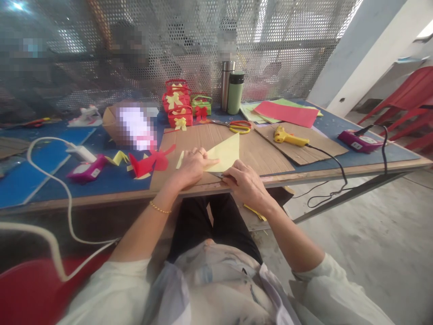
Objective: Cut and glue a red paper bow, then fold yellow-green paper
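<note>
The left hand (194, 166) pressed on the yellow paper (228, 152), index finger outstretched, while the right hand (246, 183) pinched a slim dark tool (219, 176) at its near edge. The paper lay on corrugated cardboard (267, 155) atop the blue tabletop (101, 187).

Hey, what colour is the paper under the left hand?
The paper is pale yellow; see the head view.

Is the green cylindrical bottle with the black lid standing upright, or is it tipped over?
Upright: the green cylindrical bottle stands on the blue tabletop, its black lid on top.
</note>
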A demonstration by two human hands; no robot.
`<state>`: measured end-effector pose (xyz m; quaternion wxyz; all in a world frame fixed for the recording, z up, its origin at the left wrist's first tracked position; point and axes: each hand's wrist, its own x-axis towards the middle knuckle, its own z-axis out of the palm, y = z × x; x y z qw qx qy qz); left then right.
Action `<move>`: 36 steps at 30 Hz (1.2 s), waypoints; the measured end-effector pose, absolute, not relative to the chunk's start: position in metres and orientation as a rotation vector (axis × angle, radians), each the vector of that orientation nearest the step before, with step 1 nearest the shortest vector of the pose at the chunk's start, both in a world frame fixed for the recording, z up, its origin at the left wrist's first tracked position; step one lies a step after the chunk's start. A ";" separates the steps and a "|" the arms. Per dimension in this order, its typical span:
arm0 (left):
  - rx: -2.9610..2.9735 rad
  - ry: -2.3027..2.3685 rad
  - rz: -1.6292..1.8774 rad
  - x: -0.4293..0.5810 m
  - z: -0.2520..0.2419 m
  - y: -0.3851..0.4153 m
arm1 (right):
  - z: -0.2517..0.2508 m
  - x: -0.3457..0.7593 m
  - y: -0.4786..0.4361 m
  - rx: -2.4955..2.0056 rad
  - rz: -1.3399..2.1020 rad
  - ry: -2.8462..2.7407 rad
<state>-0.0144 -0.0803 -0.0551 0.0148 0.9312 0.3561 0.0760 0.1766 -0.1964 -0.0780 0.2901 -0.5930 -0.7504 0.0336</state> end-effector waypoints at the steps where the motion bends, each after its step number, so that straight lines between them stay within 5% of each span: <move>1: 2.898 1.113 0.232 -0.014 -0.055 -0.081 | -0.078 0.175 -0.196 -1.590 0.089 -2.001; 28: 2.869 1.121 0.249 -0.012 -0.052 -0.083 | -0.072 0.171 -0.194 -1.586 0.150 -2.047; 36: 2.724 1.079 0.489 -0.046 -0.047 -0.078 | -0.070 0.168 -0.194 -1.600 0.118 -2.063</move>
